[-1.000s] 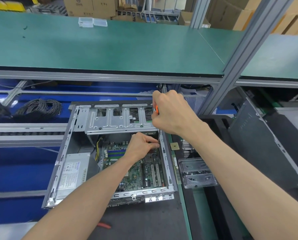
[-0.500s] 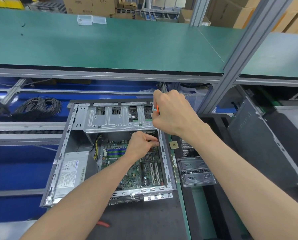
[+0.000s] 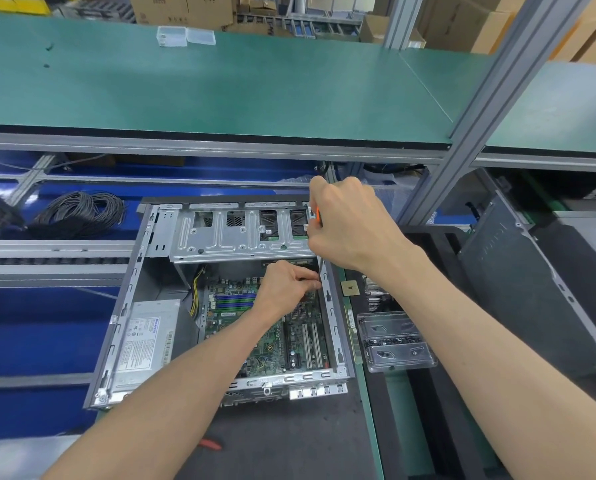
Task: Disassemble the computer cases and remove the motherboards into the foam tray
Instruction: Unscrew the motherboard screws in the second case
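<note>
An open grey computer case [image 3: 116, 334] lies flat on the dark mat in front of me. Its green motherboard [image 3: 272, 344] sits inside, below the metal drive cage [image 3: 227, 237]. My right hand [image 3: 348, 223] grips an orange-handled screwdriver [image 3: 318, 216] upright at the case's far right corner; the shaft is hidden. My left hand [image 3: 286, 285] reaches into the case, fingers curled and pinching near the screwdriver's lower end at the board's top right; what it pinches is hidden. A black foam tray [image 3: 442, 427] lies to the right.
A power supply [image 3: 147, 341] fills the case's left side. A clear plastic box of screws [image 3: 393, 341] and a processor chip [image 3: 350, 289] sit right of the case. Another grey case [image 3: 539, 292] leans at far right. A cable coil [image 3: 82, 213] lies left. Green shelf [image 3: 220, 88] overhead.
Both hands stay almost where they were; the view has shifted slightly. My left hand's fingers have edged a little toward the case's right wall.
</note>
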Motion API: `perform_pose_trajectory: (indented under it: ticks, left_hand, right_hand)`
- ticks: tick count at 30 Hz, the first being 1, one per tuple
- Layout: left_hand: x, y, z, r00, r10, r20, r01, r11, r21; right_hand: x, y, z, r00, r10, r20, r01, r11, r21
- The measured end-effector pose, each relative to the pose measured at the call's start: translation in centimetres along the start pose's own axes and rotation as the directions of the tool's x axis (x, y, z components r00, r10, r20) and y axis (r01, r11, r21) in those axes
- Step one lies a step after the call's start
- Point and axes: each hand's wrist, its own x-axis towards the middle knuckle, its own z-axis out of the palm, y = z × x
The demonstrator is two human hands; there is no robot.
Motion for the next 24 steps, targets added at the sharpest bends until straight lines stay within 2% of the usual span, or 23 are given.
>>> perform_pose_trajectory:
  ticks: [16, 24]
  left_hand:
    - [-0.01, 0.17, -0.32, 0.999, -0.023, 0.030, 0.023, 1.000, 0.000]
    - [0.00, 0.01, -0.17, 0.999, -0.027, 0.021, 0.027, 1.000, 0.000]
  right_hand:
    - [0.00, 0.05, 0.22, 1.000, 0.024, -0.007, -0.024, 1.000, 0.000]
    - [0.24, -0.11, 0.83, 1.000, -0.009, -0.014, 0.009, 0.999, -0.037]
